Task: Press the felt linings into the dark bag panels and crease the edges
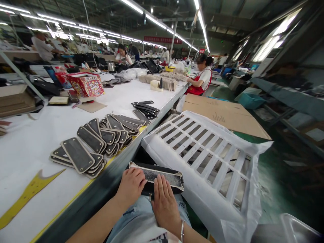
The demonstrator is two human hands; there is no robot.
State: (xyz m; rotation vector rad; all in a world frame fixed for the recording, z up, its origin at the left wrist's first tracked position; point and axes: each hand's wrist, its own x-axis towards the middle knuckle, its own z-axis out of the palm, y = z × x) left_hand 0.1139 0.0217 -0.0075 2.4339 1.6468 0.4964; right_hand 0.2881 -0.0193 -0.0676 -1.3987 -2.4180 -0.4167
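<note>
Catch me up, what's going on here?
A person has both hands on a long dark piece with pale edging, held over the lap. The left hand is at its left end; the right hand presses or rests flat near its middle. Dark, pale-rimmed panels lie in overlapping piles on the white table, and a white slatted rack stands to the right.

Strip lights (157,22) and worktable (113,96) show a factory.

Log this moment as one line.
left hand: on black oblong piece with grey top | right hand: flat on it | beside: grey beige-edged panels piled on white table
</note>
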